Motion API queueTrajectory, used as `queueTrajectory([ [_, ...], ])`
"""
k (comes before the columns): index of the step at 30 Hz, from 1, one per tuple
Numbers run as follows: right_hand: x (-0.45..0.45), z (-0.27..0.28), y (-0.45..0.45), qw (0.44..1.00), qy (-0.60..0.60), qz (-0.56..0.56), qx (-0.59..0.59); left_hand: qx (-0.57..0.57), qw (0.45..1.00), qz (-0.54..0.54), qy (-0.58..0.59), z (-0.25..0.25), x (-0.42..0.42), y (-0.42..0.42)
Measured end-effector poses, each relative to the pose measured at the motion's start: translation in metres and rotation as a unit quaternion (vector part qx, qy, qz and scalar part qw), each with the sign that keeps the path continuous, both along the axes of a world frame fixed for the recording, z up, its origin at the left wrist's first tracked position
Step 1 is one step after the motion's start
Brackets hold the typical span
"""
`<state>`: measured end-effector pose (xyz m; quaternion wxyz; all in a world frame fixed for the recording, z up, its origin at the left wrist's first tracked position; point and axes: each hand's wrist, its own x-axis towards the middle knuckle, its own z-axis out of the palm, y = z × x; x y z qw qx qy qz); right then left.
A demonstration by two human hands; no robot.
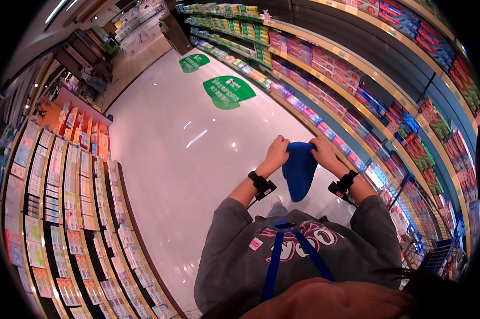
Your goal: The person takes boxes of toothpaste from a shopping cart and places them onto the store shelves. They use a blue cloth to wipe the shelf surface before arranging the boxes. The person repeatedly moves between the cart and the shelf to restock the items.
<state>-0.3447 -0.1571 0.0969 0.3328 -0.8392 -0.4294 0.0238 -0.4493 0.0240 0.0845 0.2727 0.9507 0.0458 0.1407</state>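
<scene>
Both my hands grip a blue cloth (300, 171) by its upper corners, out in front of my chest. My left hand (278, 152) has its fingers closed on the cloth's left corner. On the right corner, my right hand (323, 150) holds on the same way. The cloth hangs down between them over the white floor, narrowing toward a rounded lower end. Each wrist wears a black strap with a small device.
Shelves with toothpaste boxes (339, 75) run along the right. Another shelf unit of small boxes (76, 207) stands on the left. A wire shopping cart (439, 255) is at the lower right. Green floor stickers (230, 91) lie in the aisle. A person (92, 79) is far back left.
</scene>
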Motion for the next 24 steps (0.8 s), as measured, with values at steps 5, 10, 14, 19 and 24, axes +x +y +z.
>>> queueTrajectory([
  [5,0.064,0.008,0.046,0.995,0.023,0.025,0.095,0.072,0.996,-0.029,-0.047,0.014,0.062,0.063],
  [10,0.104,0.037,0.071,0.952,0.244,-0.033,0.182,-0.085,0.982,-0.076,-0.15,0.069,0.11,0.092],
  [14,0.146,0.061,0.093,0.909,0.284,0.056,0.3,-0.225,0.951,-0.033,-0.208,0.103,0.168,0.112],
  [19,0.197,0.033,0.133,0.883,0.426,0.077,0.183,-0.293,0.935,0.086,-0.179,0.065,0.252,0.139],
  [24,0.276,0.04,0.158,0.768,0.54,0.046,0.342,-0.366,0.928,0.063,-0.005,0.032,0.309,0.161],
])
